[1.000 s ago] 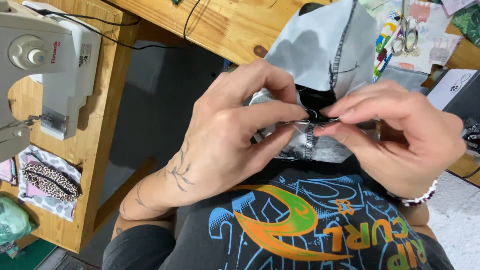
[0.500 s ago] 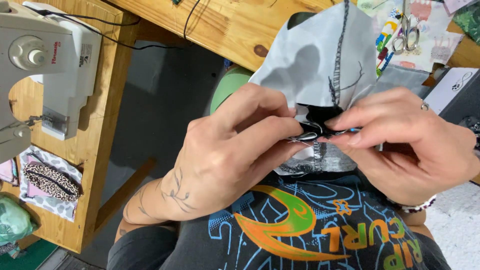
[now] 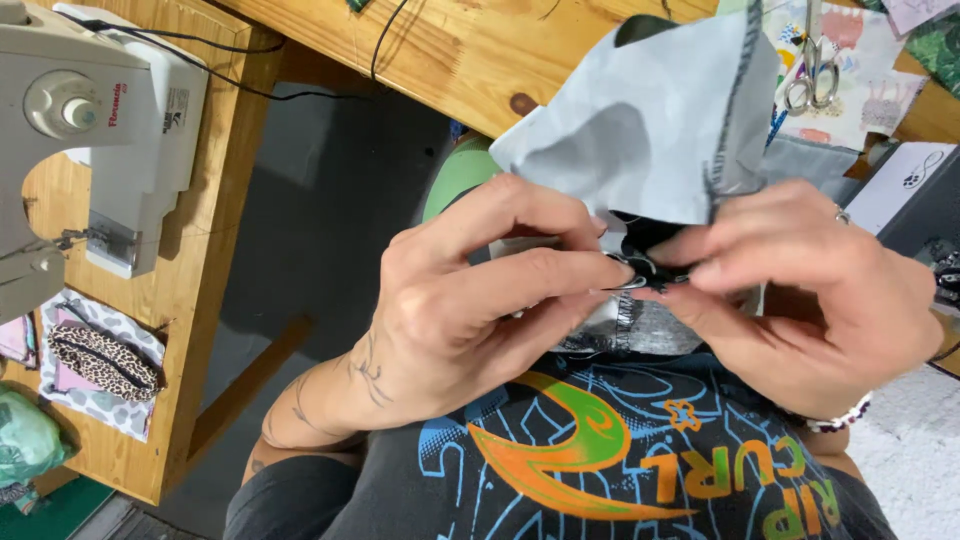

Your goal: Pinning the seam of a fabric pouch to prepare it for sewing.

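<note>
— What are the hands doing?

— Both are meeting in front of the person's chest, above the printed dark shirt [image 3: 600, 470]. The left hand [image 3: 470, 310] is pinching with thumb and fingers closed on a small black part [image 3: 650, 268] at the lower edge of a grey fabric piece [image 3: 650, 120]. The right hand [image 3: 820, 290] is closing its fingertips on the same spot from the other side, so the fingertips of the two hands are nearly touching.

— Where is the fabric sitting?

— It is being held up in the air, not lying on anything, rising from the fingers and covering part of the wooden bench [image 3: 450, 50] behind it. A dark stitched seam is running down its right edge.

— And around them?

— A white sewing machine [image 3: 90, 130] is standing at the bench's left end, with a leopard-print pouch [image 3: 100, 360] lying near the corner below it. Scissors [image 3: 815, 80] are resting on patterned cloth at the far right edge.
</note>
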